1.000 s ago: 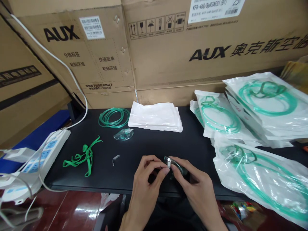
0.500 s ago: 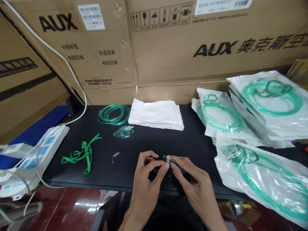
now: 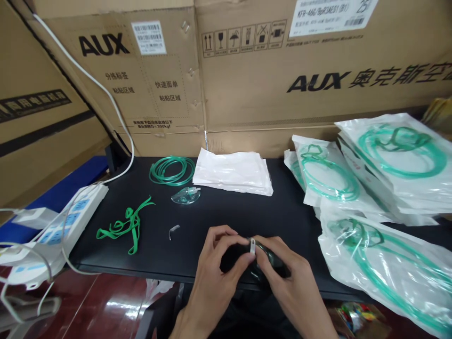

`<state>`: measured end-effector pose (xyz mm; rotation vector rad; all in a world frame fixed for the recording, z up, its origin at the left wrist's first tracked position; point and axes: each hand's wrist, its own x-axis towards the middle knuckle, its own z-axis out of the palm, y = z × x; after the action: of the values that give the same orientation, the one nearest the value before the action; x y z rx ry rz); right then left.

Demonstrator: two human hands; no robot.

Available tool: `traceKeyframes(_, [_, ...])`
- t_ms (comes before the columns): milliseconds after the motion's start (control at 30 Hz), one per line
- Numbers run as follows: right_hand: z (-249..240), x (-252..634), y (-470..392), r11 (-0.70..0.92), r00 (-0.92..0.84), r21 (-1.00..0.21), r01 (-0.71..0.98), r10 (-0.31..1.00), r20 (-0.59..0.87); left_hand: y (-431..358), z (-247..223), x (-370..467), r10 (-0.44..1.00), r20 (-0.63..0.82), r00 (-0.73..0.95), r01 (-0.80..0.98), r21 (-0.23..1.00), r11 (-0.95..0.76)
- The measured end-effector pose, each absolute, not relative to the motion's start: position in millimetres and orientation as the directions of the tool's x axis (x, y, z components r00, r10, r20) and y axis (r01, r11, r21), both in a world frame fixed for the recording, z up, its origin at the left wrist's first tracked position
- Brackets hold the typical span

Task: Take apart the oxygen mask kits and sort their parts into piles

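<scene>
Near the front edge of the table, my right hand (image 3: 291,270) is closed around a clear dark-tinted oxygen mask (image 3: 260,273), much of it hidden by the fingers. At the mask's edge is a small silvery metal nose clip (image 3: 253,246). Thumb and forefinger of my left hand (image 3: 219,259) pinch this clip from its left side. Farther left lie another thin metal strip (image 3: 174,230), a clear oxygen mask (image 3: 186,195), a coil of green tubing (image 3: 172,170) and a tangle of green elastic straps (image 3: 130,223).
White packaging sheets (image 3: 233,172) lie at the back. Bagged mask and tubing sets (image 3: 391,188) are piled on the right. A white power strip (image 3: 72,226) with cables occupies the left edge. Large cardboard boxes (image 3: 247,94) wall off the back.
Both hands, with the mask and clip, sit slightly lower and farther right in view. The whole view has shifted a little; the loose items on the table have stayed put.
</scene>
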<state>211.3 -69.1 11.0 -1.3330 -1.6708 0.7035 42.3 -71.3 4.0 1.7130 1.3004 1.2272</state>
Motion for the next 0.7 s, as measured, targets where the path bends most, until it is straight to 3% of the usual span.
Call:
traceKeyframes(167, [5.7,215.8,-76.6,0.275,-0.122,-0.809,0.519,0.961,0.248,-67.6,4.7,23.3,0.824,0.449,0.346,0.420,0.711,-0.564])
traceKeyframes(333, [11.0,212.9,-81.3,0.209,-0.137,-0.845,0.492,0.977,0.161,-63.2,12.6,9.2,0.774,0.387,0.501,0.460,0.638,-0.618])
traceKeyframes(533, [19.6,212.0,-86.1,0.234,-0.185,-0.878,0.418,0.968,0.170,-61.0,19.1,2.0,0.777,0.355,0.520,0.462,0.648,-0.606])
traceKeyframes(700, [21.6,220.0,-91.0,0.282,-0.262,-0.867,0.410,0.947,0.184,-59.3,13.9,0.2,0.790,0.420,0.446,0.407,0.691,-0.598])
